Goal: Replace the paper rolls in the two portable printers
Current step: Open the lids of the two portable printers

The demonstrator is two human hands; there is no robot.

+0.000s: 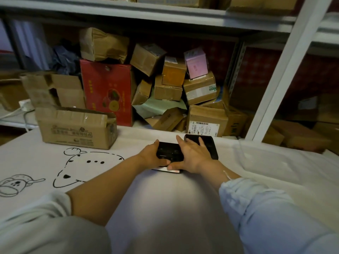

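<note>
Cardboard box (77,129) on cartoon-printed sheet (45,162); red carton (107,90) behind.

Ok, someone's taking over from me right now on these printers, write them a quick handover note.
Left hand: grips the left edge of the near printer.
Right hand: fingers spread flat over that printer's right side, thumb at its front edge; fingertips reach the far printer.
Both printers lie side by side on the white sheet, in front of the shelf of boxes.
Done: nothing visibly; I can't tell whether either lid is open.
No paper rolls in view.
Left: swap the rolls in both.
</note>
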